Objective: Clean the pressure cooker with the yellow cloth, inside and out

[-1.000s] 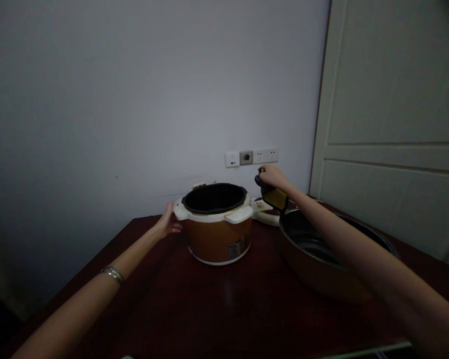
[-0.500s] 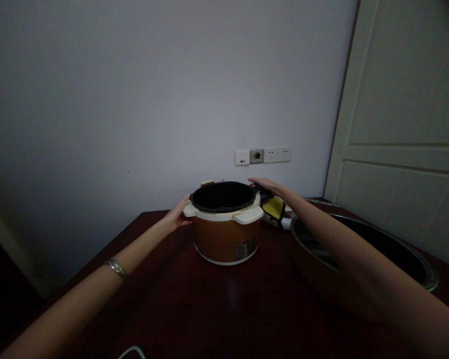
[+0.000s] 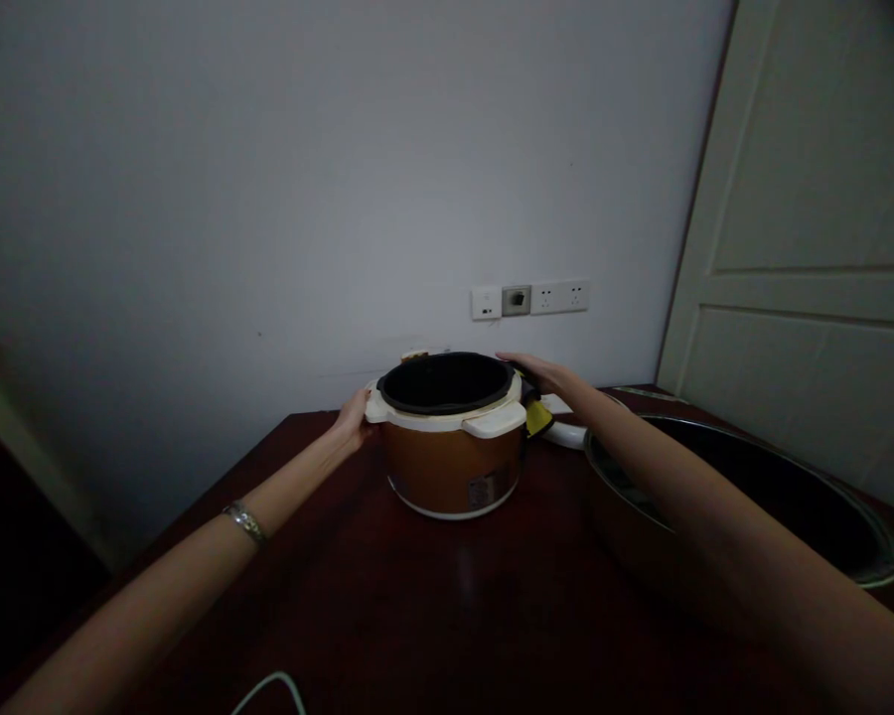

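A lidless electric cooker [image 3: 451,462], orange-brown with a white rim and a dark inner pot [image 3: 447,382], stands upright on the dark red table. My left hand [image 3: 354,417] is closed round the white rim at its left side, with the fingers partly hidden behind it. At the far right side of the rim is my right hand [image 3: 532,369], its fingers curled over the edge and its grip partly hidden. Just below that hand, a yellow cloth-like piece with black trim [image 3: 538,418] sits against the cooker. What it is cannot be made out.
A large, wide, dark pot [image 3: 626,497] stands on the right beneath my right forearm. Between it and the cooker lies a white handle-like piece [image 3: 566,435]. Wall sockets [image 3: 558,297] are behind. A pale cord [image 3: 279,677] loops at the table's [image 3: 417,606] near edge.
The view has shifted slightly. Both hands remain at the cooker's sides. Less of the yellow piece shows beside my right hand, and more of the pale cord is visible.
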Action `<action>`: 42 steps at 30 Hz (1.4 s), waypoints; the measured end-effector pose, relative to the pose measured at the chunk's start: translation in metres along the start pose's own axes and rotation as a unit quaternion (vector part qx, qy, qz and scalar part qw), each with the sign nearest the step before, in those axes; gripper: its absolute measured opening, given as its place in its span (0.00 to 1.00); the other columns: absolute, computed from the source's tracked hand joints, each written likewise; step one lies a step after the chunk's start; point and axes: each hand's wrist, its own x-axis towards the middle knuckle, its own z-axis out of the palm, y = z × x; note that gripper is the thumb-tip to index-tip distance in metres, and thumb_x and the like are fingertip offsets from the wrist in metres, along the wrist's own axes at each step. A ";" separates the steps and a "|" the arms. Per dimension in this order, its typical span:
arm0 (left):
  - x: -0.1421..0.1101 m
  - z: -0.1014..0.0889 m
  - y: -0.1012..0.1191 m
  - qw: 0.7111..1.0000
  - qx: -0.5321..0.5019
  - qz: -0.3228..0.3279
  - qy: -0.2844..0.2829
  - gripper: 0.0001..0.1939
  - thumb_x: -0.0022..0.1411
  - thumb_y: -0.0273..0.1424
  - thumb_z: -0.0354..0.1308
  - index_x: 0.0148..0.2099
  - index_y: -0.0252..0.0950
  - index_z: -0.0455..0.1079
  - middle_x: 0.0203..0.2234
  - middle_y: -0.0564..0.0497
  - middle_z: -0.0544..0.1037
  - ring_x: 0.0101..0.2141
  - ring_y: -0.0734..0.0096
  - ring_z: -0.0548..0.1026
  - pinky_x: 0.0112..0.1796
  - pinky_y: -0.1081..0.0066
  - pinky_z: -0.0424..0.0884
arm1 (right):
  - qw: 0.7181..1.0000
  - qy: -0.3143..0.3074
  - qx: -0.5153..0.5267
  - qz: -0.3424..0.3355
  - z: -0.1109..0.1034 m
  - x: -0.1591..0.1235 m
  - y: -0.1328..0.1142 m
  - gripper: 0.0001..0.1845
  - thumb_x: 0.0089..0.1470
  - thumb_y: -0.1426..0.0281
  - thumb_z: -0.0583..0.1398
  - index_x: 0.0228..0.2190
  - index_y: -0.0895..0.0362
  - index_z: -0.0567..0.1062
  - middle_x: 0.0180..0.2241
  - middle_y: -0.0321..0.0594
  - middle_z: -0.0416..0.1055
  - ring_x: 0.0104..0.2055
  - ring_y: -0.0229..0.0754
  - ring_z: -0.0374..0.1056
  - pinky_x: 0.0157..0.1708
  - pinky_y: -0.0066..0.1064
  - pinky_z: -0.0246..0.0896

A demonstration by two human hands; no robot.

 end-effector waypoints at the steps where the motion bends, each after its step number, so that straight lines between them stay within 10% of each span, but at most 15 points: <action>1: 0.000 0.000 0.000 1.000 0.002 0.004 0.009 0.03 0.52 0.26 0.52 0.28 0.34 0.66 0.16 0.54 0.70 0.16 0.76 0.67 0.16 0.77 0.57 | 1.000 -0.006 0.004 0.001 0.000 0.000 0.001 0.17 0.55 0.58 0.52 0.29 0.58 0.72 0.26 0.41 0.74 0.28 0.40 0.69 0.32 0.32 0.68; 26: 0.059 0.025 -0.001 0.998 0.004 -0.009 -0.060 0.07 0.54 0.25 0.50 0.24 0.35 0.64 0.11 0.54 0.68 0.13 0.75 0.66 0.15 0.76 0.61 | 0.966 0.217 -0.141 -0.019 -0.015 -0.008 0.001 0.06 0.48 0.72 0.57 0.23 0.61 0.70 0.17 0.35 0.65 0.19 0.32 0.58 0.18 0.23 0.53; 42: 0.083 0.015 0.008 0.994 0.013 -0.038 -0.104 0.05 0.53 0.25 0.53 0.26 0.34 0.67 0.12 0.52 0.70 0.13 0.72 0.67 0.16 0.74 0.64 | 0.949 0.233 -0.208 -0.038 0.010 -0.043 -0.005 0.06 0.48 0.72 0.58 0.25 0.62 0.73 0.24 0.42 0.71 0.27 0.38 0.65 0.22 0.23 0.57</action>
